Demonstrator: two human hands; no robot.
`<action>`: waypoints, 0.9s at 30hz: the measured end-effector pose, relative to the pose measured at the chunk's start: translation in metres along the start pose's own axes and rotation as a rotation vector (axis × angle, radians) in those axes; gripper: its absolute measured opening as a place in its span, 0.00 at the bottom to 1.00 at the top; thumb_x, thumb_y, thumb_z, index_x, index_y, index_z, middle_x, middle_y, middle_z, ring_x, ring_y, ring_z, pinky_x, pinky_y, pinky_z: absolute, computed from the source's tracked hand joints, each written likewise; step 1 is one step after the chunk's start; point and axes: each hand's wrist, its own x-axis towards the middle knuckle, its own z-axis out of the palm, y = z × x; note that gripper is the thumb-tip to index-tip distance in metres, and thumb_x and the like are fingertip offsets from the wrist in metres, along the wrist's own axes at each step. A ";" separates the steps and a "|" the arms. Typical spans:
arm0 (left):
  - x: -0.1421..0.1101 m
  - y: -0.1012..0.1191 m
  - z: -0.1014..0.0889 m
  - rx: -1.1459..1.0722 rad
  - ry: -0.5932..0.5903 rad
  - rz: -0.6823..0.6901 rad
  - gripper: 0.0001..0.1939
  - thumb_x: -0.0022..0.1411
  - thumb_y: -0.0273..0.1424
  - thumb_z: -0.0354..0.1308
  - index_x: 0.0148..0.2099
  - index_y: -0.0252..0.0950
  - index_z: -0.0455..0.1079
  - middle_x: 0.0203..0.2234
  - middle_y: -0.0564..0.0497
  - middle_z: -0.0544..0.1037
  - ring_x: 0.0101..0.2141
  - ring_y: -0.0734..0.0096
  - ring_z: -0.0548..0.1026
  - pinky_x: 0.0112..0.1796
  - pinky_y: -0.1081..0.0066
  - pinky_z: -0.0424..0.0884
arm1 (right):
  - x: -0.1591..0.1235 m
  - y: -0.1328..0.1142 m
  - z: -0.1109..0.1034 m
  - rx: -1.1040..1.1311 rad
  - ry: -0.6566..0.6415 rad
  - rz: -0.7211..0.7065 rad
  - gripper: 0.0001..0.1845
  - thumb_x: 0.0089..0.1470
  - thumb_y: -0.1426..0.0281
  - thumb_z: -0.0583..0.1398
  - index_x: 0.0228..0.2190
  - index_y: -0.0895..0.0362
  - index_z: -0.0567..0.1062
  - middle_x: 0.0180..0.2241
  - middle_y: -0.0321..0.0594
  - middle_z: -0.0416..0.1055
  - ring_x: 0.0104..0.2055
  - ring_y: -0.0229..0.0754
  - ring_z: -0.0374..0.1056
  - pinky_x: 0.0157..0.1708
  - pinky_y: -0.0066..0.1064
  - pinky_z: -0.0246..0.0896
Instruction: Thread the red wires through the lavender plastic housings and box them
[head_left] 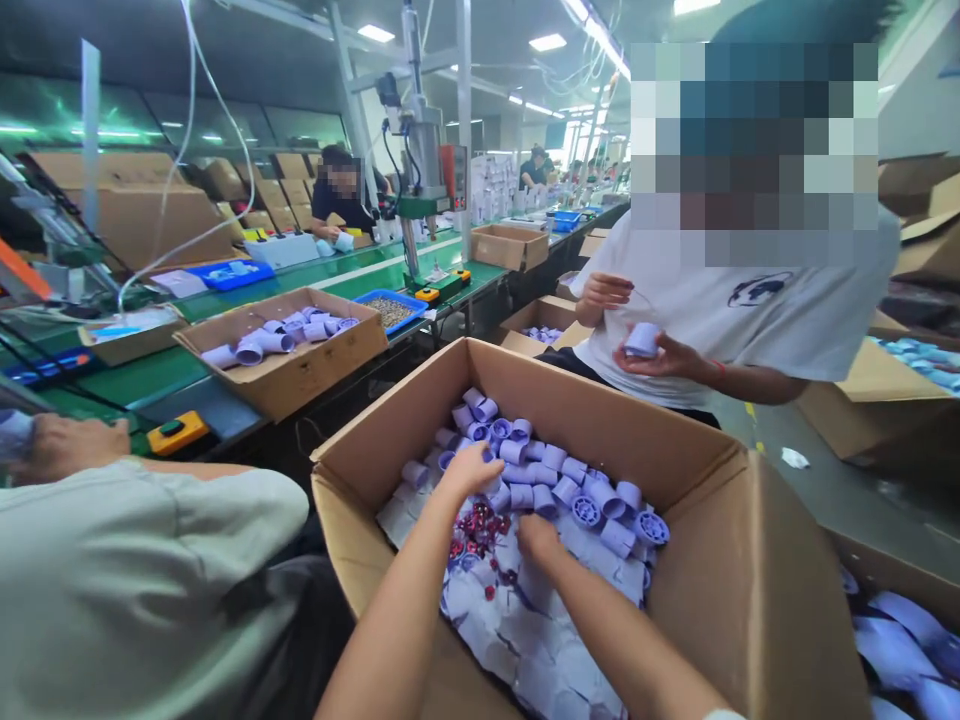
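Note:
Both my arms reach into a large cardboard box (705, 580). My left hand (472, 470) is over the lilac plastic cylinders (525, 470) in the far half, its thumb and a finger apart. Just below it lies a heap of small shiny red parts (476, 530). To the right of that heap, my right hand (538, 540) is closed, knuckles up, low over pale sheet-like pieces (570, 600). Its fingertips are hidden, so what they hold does not show. Some cylinders show spoked, wheel-like ends.
Across the box a person (720, 310) holds a lilac cup-shaped part (642, 340). Another person's sleeve (150, 560) is close on my left. On the green bench (300, 270) stand a carton of cylinders (322, 360), a blue tray (390, 308) of small parts and a press (420, 150).

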 end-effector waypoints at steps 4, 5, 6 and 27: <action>0.009 0.030 -0.007 -0.007 -0.030 0.096 0.19 0.45 0.30 0.65 0.43 0.40 0.74 0.39 0.49 0.72 0.43 0.58 0.72 0.46 0.68 0.67 | 0.001 0.021 0.020 -0.087 -0.079 0.011 0.13 0.61 0.66 0.61 0.45 0.58 0.72 0.46 0.42 0.72 0.46 0.45 0.71 0.46 0.44 0.69; 0.009 0.035 -0.008 -0.012 -0.034 0.116 0.21 0.45 0.30 0.64 0.45 0.41 0.74 0.40 0.50 0.71 0.42 0.60 0.72 0.47 0.69 0.67 | 0.001 0.022 0.026 -0.097 -0.083 0.007 0.13 0.61 0.66 0.60 0.46 0.58 0.72 0.47 0.42 0.71 0.47 0.45 0.70 0.47 0.44 0.69; 0.008 0.037 -0.009 -0.017 -0.037 0.131 0.22 0.45 0.30 0.64 0.46 0.42 0.74 0.40 0.50 0.70 0.42 0.61 0.72 0.47 0.69 0.67 | 0.001 0.021 0.032 -0.103 -0.086 0.005 0.14 0.61 0.66 0.60 0.46 0.59 0.72 0.47 0.43 0.71 0.47 0.46 0.70 0.47 0.45 0.69; -0.003 0.007 -0.005 0.100 -0.204 0.194 0.11 0.62 0.35 0.61 0.30 0.33 0.71 0.26 0.54 0.75 0.28 0.74 0.73 0.34 0.69 0.72 | 0.002 -0.027 -0.115 0.387 0.002 -0.122 0.11 0.62 0.64 0.59 0.38 0.60 0.73 0.34 0.36 0.73 0.32 0.37 0.71 0.33 0.32 0.71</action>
